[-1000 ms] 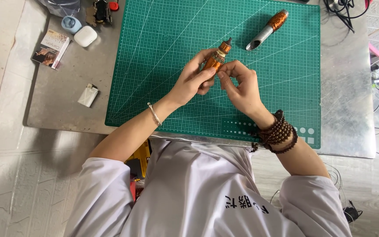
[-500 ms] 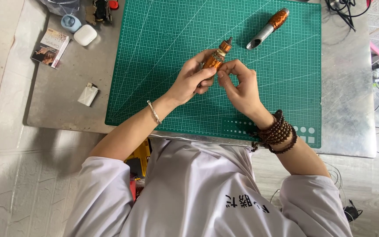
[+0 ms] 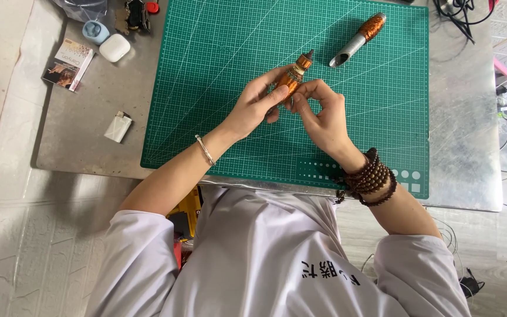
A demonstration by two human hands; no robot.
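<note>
Almost nothing has moved since the earlier frames: both hands stay over the middle of the green cutting mat [image 3: 218, 105], and the small orange tool [image 3: 293, 79] keeps the same tilt, its dark tip toward 1 o'clock.

The left hand [image 3: 252, 108] wraps the lower body of the tool, thumb laid along its side and the fingers curled shut behind it. The right hand [image 3: 323, 117] sits just beside it at 4 o'clock, its thumb and forefinger pinched together against the tool's lower end; what they nip there is too small to tell.

The tool looks like a short, stiff, glossy cylinder, light enough for a fingertip hold and probably a little slippery on its shiny wrap. The thick middle, where the left hand already has it, seems the safest place to hold; the narrow tip juts free above the fingers, untouched.

A second orange-and-silver tool [image 3: 358, 40] lies loose on the mat at 1 o'clock, well apart from both hands. A white earbud case [image 3: 114, 47] rests on the grey table [image 3: 89, 147] at 10 o'clock.
</note>
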